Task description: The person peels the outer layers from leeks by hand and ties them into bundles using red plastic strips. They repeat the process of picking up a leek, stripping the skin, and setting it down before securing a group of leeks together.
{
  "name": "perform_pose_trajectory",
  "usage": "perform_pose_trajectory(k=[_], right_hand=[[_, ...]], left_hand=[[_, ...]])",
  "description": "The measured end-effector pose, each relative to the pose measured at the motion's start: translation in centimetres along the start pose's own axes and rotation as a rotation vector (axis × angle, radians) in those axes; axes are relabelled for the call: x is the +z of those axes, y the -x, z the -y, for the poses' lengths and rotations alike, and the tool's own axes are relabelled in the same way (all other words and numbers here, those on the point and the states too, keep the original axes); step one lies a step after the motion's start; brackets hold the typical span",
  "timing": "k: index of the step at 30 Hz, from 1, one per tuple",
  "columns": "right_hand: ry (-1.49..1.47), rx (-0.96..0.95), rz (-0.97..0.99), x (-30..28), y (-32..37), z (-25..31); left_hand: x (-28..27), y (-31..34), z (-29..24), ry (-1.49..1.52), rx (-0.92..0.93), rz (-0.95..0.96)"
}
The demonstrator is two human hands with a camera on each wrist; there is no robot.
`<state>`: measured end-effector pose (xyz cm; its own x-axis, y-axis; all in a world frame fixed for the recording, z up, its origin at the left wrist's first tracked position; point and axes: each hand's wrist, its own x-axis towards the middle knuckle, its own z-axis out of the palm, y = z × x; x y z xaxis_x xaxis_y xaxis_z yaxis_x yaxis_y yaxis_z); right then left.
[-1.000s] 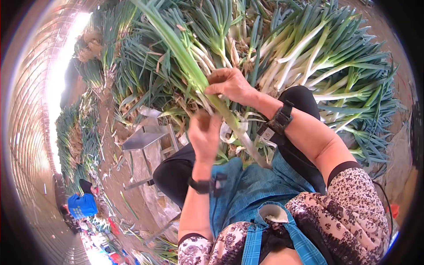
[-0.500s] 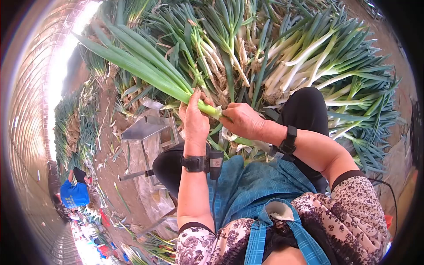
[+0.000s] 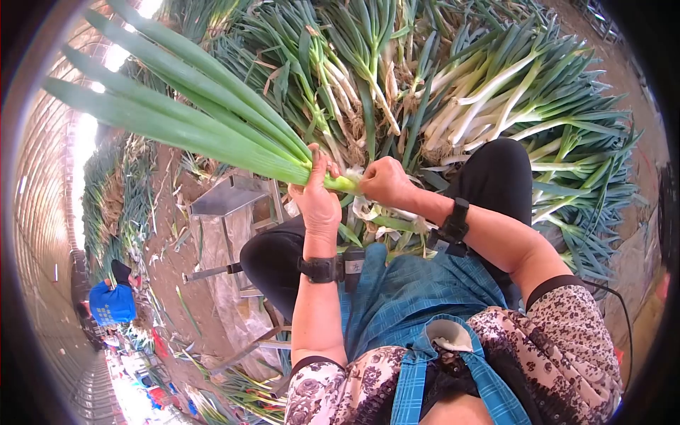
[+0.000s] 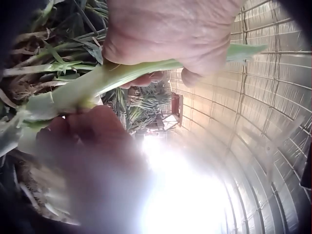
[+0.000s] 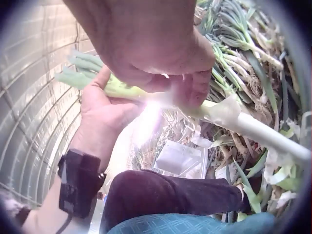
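A long green onion (image 3: 212,142) is held out in front of the lap, its dark green leaves fanned toward the upper left. My left hand (image 3: 319,202) grips it just below where the leaves spread. Close beside it, my right hand (image 3: 386,184) pinches the pale stalk with curled fingers. In the right wrist view, the white shank (image 5: 265,134) runs on past the right hand, and a loose flap of outer skin (image 5: 226,111) stands off it near those fingers. The left wrist view shows the stalk (image 4: 78,90) passing under the left palm.
Bundles of green onions (image 3: 496,92) lie heaped beyond the knees. At the left stands a metal stand (image 3: 230,198) over plastic sheeting. Peeled leaf scraps (image 3: 375,216) lie between the legs. Farther left, another person in blue (image 3: 113,303) bends near more onions.
The green onion has swung so its leaves point to the upper left. My left hand now grips its leaf base, while the right has come down beside it onto the stalk.
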<state>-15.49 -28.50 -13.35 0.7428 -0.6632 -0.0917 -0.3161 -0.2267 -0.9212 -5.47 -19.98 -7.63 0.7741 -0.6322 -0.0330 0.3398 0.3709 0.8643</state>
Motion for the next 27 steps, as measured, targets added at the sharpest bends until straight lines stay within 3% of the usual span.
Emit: perform_pose_trajectory(k=[2, 3, 4, 6, 7, 9, 10, 12, 13, 14, 16, 19, 21, 26, 27], right_hand=[[-0.088, 0.342, 0.194, -0.5, -0.1, -1.6], [-0.242, 0.423, 0.208, -0.7, 0.0, -2.6], [-0.239, 0.422, 0.209, -1.0, -0.4, -3.6], [0.203, 0.381, 0.167, -1.4, -1.2, -6.6], [0.206, 0.373, 0.165, -1.6, -0.9, -8.6], [0.708, 0.212, 0.341, -2.0, -0.9, -10.7], [0.712, 0.2, 0.347, -1.6, -1.0, -10.6], [0.575, 0.107, 0.299, -1.9, -0.8, -6.3], [0.326, -0.098, 0.308, -2.5, -0.3, -2.7], [0.063, -0.158, 0.333, -2.7, 0.5, 0.4], [0.046, -0.412, 0.227, -1.9, 1.4, 3.5], [0.085, -0.474, 0.167, -0.5, 1.3, 3.1], [0.032, -0.643, 0.083, 0.0, 1.1, 2.5], [0.057, -0.386, 0.092, -0.8, 0.9, 1.1], [0.244, -0.221, 0.171, -0.8, 0.2, -1.0]], left_hand=[[-0.5, 0.4, 0.1, -0.003, 0.018, 0.023], [-0.7, 0.6, -0.2, 0.002, 0.021, 0.046], [-1.0, 0.6, -0.5, 0.007, 0.026, 0.068], [-1.7, 0.8, -1.5, -0.032, 0.032, 0.106], [-1.6, 0.8, -2.2, -0.034, 0.054, 0.118], [-1.8, 0.4, -3.8, -0.034, 0.08, 0.17], [-2.2, 0.4, -4.4, -0.033, 0.091, 0.161], [-3.1, 0.2, -5.1, -0.019, 0.038, 0.186], [-3.5, 0.0, -5.0, -0.043, 0.031, 0.168], [-3.8, 0.2, -4.8, -0.045, 0.023, 0.165], [-3.3, 0.2, -4.2, -0.023, 0.005, 0.151], [-2.8, 0.3, -3.2, 0.021, -0.017, 0.163], [-2.9, 0.4, -3.1, 0.034, -0.028, 0.156], [-3.1, 0.7, -3.0, 0.072, -0.08, 0.24], [-3.1, 0.7, -3.3, 0.073, -0.083, 0.244]])
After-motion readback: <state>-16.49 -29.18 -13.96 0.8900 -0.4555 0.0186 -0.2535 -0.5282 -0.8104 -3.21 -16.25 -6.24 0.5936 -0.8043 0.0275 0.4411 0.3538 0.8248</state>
